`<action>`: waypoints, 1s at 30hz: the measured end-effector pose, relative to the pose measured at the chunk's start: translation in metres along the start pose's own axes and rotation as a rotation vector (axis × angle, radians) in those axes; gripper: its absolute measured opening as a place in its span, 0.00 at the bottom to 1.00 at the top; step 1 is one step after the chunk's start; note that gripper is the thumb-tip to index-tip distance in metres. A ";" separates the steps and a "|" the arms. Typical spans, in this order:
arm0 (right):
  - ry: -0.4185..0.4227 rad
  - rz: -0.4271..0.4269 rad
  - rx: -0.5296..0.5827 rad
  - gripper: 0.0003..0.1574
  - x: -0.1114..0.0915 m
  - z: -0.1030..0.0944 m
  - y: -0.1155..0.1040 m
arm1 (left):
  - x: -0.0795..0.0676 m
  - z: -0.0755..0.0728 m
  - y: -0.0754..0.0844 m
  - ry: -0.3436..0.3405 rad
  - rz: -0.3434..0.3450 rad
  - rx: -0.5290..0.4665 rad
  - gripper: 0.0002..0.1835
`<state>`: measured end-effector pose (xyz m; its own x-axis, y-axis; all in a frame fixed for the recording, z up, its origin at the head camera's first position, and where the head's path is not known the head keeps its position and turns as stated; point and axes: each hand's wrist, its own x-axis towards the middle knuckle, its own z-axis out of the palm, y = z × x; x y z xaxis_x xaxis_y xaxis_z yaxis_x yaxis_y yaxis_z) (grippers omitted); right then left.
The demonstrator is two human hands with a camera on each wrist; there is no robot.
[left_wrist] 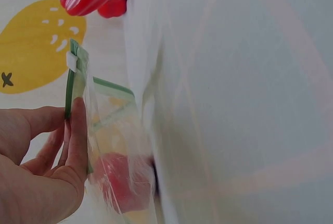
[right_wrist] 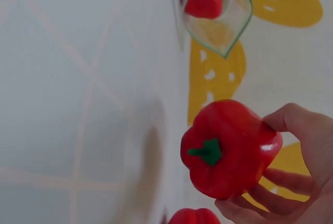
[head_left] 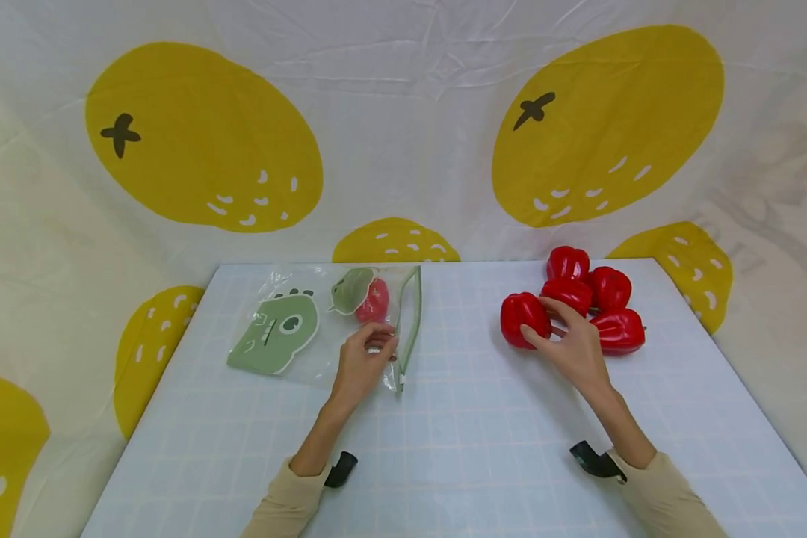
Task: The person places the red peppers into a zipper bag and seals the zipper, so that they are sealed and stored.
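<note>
In the head view my left hand [head_left: 365, 357] pinches the green-edged mouth of a clear zip bag [head_left: 339, 359]. The bag carries a green dinosaur print [head_left: 276, 336] and has one red bell pepper [head_left: 374, 300] inside. Seen from the left wrist, thumb and fingers [left_wrist: 78, 130] grip the zip edge [left_wrist: 69, 91], and the mouth stands apart. My right hand [head_left: 571, 344] holds another red bell pepper [head_left: 523, 320] above the table, left of the pile. The right wrist view shows this pepper's green stem [right_wrist: 208, 152] between thumb and fingers.
Several red bell peppers [head_left: 610, 288] lie grouped at the back right of the table [head_left: 471, 448]. Behind the table hangs a white cloth [head_left: 403, 149] with yellow fruit prints. A black wrist camera [head_left: 595, 459] sits on the right forearm, and another [head_left: 341, 469] on the left.
</note>
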<state>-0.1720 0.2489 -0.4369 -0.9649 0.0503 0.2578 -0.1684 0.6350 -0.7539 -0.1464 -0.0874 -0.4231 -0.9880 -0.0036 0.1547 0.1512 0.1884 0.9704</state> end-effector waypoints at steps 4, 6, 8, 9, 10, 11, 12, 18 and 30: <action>0.009 0.013 0.044 0.44 0.004 0.008 -0.001 | 0.000 0.000 -0.002 0.002 0.013 -0.011 0.09; 0.017 0.023 0.066 0.44 0.005 0.012 -0.002 | 0.000 0.000 -0.002 -0.002 0.013 -0.018 0.09; 0.028 0.033 0.086 0.44 0.006 0.016 -0.003 | 0.000 0.000 -0.002 -0.006 0.010 -0.022 0.10; 0.031 0.037 0.097 0.44 0.007 0.018 -0.003 | 0.000 0.000 -0.002 -0.007 0.008 -0.020 0.10; 0.034 0.041 0.108 0.44 0.007 0.020 -0.004 | 0.000 0.000 -0.002 -0.007 0.005 -0.017 0.10; 0.037 0.045 0.115 0.44 0.008 0.021 -0.005 | 0.000 0.000 -0.003 -0.006 0.003 -0.014 0.10; 0.038 0.048 0.123 0.44 0.008 0.023 -0.005 | 0.000 0.000 -0.003 -0.006 0.001 -0.009 0.10; 0.041 0.087 0.167 0.45 0.012 0.034 -0.009 | 0.001 0.001 -0.003 -0.002 -0.017 0.020 0.10; 0.061 0.171 0.309 0.45 0.023 0.062 -0.022 | 0.003 0.002 -0.004 -0.008 -0.015 -0.011 0.10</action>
<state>-0.2024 0.1882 -0.4515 -0.9721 0.1877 0.1403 -0.0671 0.3507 -0.9341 -0.1498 -0.0866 -0.4270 -0.9903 0.0016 0.1388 0.1369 0.1778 0.9745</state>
